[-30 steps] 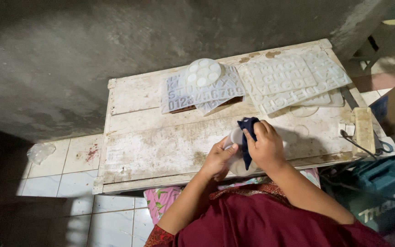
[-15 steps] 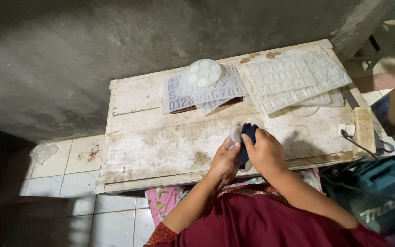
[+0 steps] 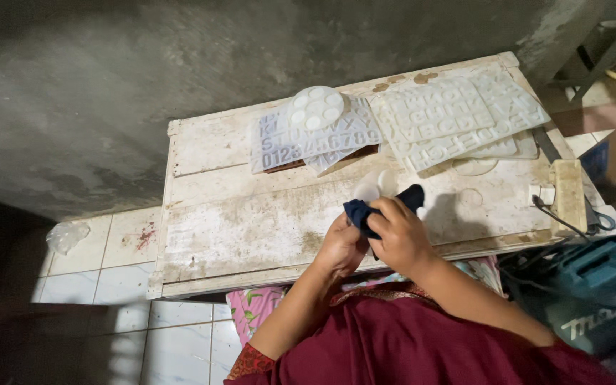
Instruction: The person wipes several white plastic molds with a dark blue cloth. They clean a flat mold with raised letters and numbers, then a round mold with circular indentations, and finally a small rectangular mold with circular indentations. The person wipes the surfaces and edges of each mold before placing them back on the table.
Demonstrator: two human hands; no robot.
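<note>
My right hand (image 3: 402,235) grips a dark blue cloth (image 3: 365,212) and presses it against a small translucent white mould (image 3: 374,185). My left hand (image 3: 341,247) holds that mould from below, just above the front part of a worn white wooden table (image 3: 237,221). Both hands touch each other over the table's front edge. Most of the mould is hidden by the cloth and fingers.
Flat silicone moulds with letter and number shapes (image 3: 458,117) lie along the table's back, with a round multi-well mould (image 3: 316,107) on top of one. A wooden block (image 3: 568,196) and cable sit at the right edge. A teal tool case (image 3: 593,292) stands on the floor.
The cloth has shifted in my right hand, from hanging down beside the mould to bunched over it, and both hands moved slightly forward over the table.
</note>
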